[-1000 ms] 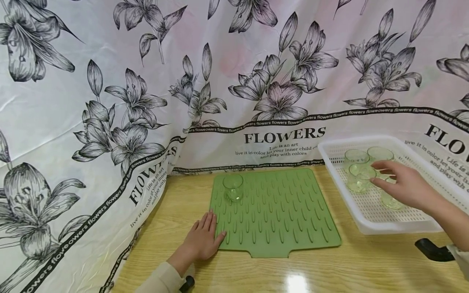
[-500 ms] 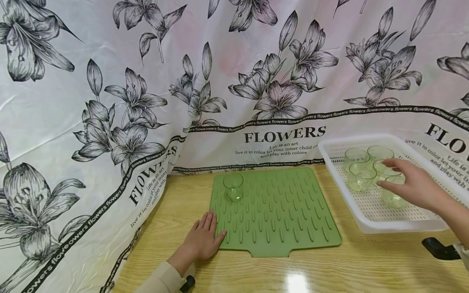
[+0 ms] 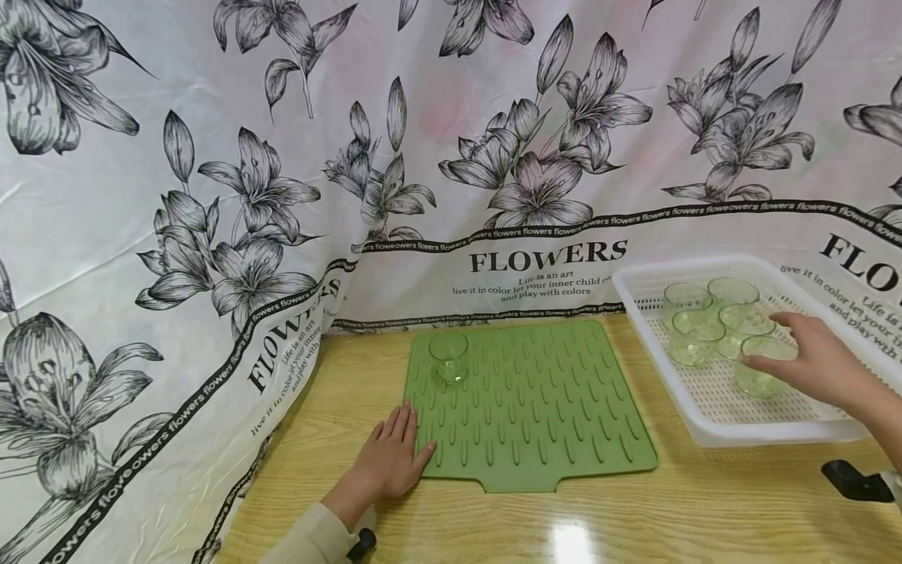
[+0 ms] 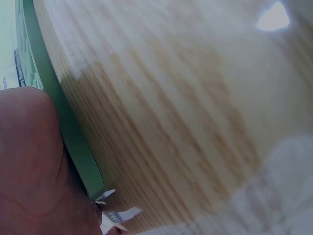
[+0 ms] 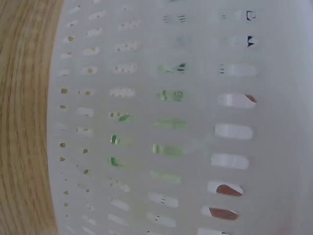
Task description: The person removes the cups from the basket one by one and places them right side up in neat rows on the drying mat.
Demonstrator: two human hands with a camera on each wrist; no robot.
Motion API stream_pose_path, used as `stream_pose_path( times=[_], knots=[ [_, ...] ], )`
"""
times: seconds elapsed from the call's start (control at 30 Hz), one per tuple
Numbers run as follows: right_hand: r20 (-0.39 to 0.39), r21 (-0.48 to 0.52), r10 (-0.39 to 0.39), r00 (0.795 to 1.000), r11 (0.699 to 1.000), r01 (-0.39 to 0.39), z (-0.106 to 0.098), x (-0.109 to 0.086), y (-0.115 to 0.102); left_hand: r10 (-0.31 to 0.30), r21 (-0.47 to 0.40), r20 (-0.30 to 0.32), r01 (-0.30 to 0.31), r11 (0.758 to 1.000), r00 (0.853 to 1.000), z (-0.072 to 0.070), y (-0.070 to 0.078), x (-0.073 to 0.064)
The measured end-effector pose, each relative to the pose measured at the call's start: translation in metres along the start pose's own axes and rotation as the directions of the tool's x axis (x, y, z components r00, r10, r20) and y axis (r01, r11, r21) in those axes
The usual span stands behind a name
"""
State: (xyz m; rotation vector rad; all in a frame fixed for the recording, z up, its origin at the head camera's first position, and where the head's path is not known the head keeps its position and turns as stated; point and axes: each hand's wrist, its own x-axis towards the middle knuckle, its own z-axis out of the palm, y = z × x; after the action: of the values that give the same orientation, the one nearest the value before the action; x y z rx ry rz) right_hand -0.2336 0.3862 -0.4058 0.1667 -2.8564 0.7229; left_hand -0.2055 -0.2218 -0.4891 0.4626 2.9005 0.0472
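Note:
Several clear green-tinted glasses, among them a front one and a left one, stand in a white slotted plastic basket at right. My right hand is over the front glass, thumb across its near side and fingertips beyond its rim, with space between thumb and fingers. One more glass stands on the green ridged mat, near its back left corner. My left hand lies flat at the mat's left edge, its thumb on the mat's front corner. The left wrist view shows the mat's green edge beside that hand.
A wooden table lies under everything. Behind and to the left hangs a white curtain printed with flowers. The basket's slotted side wall fills most of the right wrist view, with green glass and skin showing through some slots.
My right hand has moved right and toward me, from over the middle glasses to the front glass. My left hand keeps its place at the mat.

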Motion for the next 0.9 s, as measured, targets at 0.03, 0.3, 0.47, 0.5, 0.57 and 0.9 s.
stream_pose_path(
  times=[0.03,0.3,0.47,0.5,0.57,0.9],
  knots=[
    [0.012,-0.002,0.016,1.0,1.0,-0.016,0.0,0.0,0.002,0.001,-0.005,-0.001,-0.001,1.0,1.0,-0.002,0.001,-0.001],
    [0.124,0.034,0.149,0.981,0.987,-0.154,0.005,-0.007,0.015,0.001,-0.02,0.006,-0.001,1.0,1.0,-0.005,0.004,-0.003],
    [0.147,0.038,0.165,0.975,0.984,-0.173,0.01,-0.007,0.019,-0.002,-0.003,0.004,0.002,1.0,1.0,0.004,-0.001,0.0],
    [0.151,0.034,0.165,0.975,0.984,-0.172,0.01,-0.007,0.019,-0.003,-0.004,0.005,0.003,1.0,1.0,0.005,-0.002,0.001],
    [0.155,0.024,0.164,0.974,0.985,-0.17,0.011,-0.006,0.019,-0.004,-0.001,0.01,0.004,1.0,1.0,0.007,-0.003,0.002],
    [0.178,0.016,0.178,0.968,0.983,-0.183,0.008,-0.005,0.017,-0.01,-0.012,0.016,0.01,1.0,1.0,-0.005,0.004,-0.006]
  ],
)
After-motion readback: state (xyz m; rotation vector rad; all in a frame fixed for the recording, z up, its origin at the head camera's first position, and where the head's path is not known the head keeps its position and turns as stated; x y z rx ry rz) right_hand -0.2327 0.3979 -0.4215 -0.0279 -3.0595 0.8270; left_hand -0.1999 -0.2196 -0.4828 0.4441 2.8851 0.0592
